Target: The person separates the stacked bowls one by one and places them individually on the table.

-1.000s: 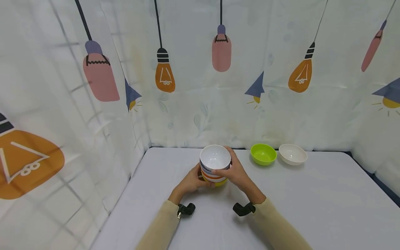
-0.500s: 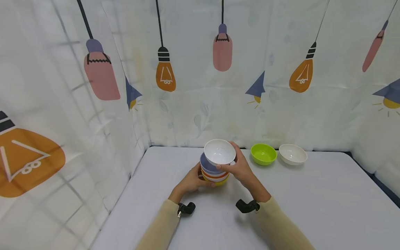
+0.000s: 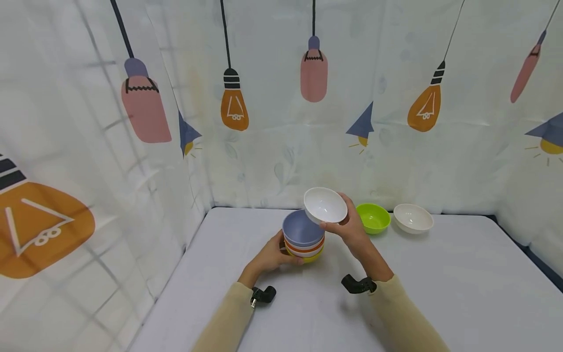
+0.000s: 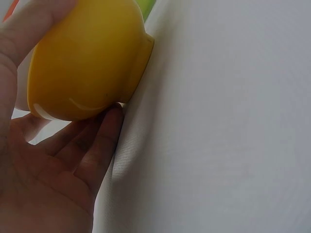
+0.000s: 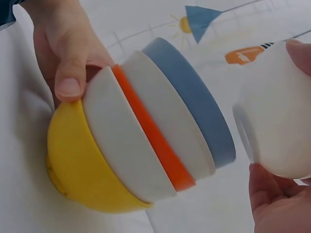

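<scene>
A white bowl [image 3: 325,205] is tilted in the air, gripped at its right side by my right hand [image 3: 353,230]. In the right wrist view this white bowl [image 5: 279,116] is apart from the stack. Below and left of it stands a stack of nested bowls on the table, with a blue bowl [image 3: 303,229] on top. Beneath the blue come white, orange and another white bowl, and a yellow bowl [image 5: 87,160] sits at the bottom. My left hand [image 3: 268,254] holds the stack low on its left side, thumb against the yellow bowl [image 4: 87,58].
At the back of the white table [image 3: 440,283] are a green bowl [image 3: 374,218] and another white bowl [image 3: 413,218], side by side, right of the stack. A patterned curtain [image 3: 272,161] hangs behind the table and along its left.
The white bowl was nested on top of the stack; my right hand has lifted it up and to the right, uncovering the blue bowl. My left hand stays at the stack.
</scene>
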A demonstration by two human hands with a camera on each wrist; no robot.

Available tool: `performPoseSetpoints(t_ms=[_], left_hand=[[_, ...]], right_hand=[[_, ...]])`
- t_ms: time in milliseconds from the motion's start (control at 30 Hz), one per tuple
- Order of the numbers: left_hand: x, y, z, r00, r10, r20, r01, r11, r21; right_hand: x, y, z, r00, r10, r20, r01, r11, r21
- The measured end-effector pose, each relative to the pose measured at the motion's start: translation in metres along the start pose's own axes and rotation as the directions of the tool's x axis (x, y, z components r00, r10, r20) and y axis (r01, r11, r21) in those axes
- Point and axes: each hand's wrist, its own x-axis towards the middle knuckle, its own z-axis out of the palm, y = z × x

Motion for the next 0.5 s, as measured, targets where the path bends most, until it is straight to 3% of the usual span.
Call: performPoseSetpoints(t_ms=[500], left_hand=[[0.001,0.002,-0.001,1.0,0.006,0.0,-0.006,1.0,-0.013]], right_hand=[[0.008,0.014,-0.018,0.991,0.047,-0.126,-0.055,0.997,-0.062]])
